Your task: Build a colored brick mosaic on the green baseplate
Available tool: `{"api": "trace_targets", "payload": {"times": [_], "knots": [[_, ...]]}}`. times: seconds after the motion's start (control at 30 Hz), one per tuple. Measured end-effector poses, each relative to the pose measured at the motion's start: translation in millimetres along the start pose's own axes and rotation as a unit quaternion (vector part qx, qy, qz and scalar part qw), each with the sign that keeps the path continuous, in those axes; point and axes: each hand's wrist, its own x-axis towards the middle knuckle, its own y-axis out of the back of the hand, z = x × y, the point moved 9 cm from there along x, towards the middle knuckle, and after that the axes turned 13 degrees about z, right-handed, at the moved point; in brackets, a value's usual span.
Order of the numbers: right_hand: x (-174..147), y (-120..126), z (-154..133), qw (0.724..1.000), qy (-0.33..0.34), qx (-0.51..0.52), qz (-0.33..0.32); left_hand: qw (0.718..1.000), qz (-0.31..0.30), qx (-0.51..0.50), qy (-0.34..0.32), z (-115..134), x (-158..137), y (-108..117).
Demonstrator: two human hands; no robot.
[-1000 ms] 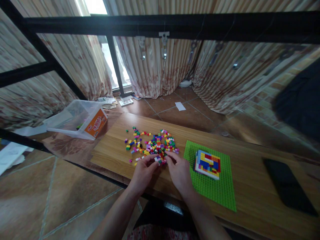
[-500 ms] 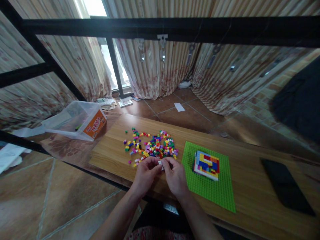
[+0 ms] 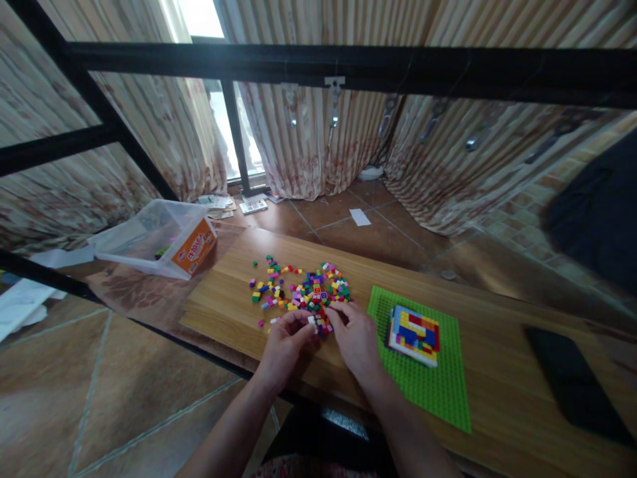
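Observation:
A small white toy brick (image 3: pixel 312 320) is pinched between the thumb and fingers of my left hand (image 3: pixel 284 342), at the near edge of a pile of loose coloured bricks (image 3: pixel 303 292). My right hand (image 3: pixel 355 332) reaches to the pile's right side, its thumb and forefinger close together near the bricks; whether anything is between them is hidden. Right of it lies a green studded baseplate (image 3: pixel 438 392). A low multicoloured brick block (image 3: pixel 414 335) with a white front edge sits on that plate.
The wooden table (image 3: pixel 226 318) bears a dark flat slab (image 3: pixel 572 375) at the right. Left of the bricks stands a clear plastic bin (image 3: pixel 149 249) with an orange label. A black metal bar (image 3: pixel 308 63) crosses above, before curtains (image 3: pixel 308 146).
My hands were together at the white brick; now they are apart. The right hand has let go of it and shifted to the pile, while the left keeps hold. The view has shifted slightly.

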Motion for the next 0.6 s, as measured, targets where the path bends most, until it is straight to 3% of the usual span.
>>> {"api": "trace_targets", "payload": {"times": [0.17, 0.27, 0.43, 0.6], "knots": [[21, -7, -5, 0.993, 0.081, -0.081, -0.003, 0.997, 0.021, 0.045, -0.056, 7, 6, 6], [42, -10, -1, 0.983, 0.095, -0.154, 0.008, 0.981, 0.041, 0.135, -0.134, 15, 9, 10], [62, -27, 15, 0.958, 0.097, -0.268, -0.047, 0.904, 0.055, 0.323, -0.273, 30, 8, 3], [62, -31, 23, 0.964, 0.092, -0.245, -0.055, 0.838, 0.072, 0.416, -0.345, 41, 0, -8]]}}
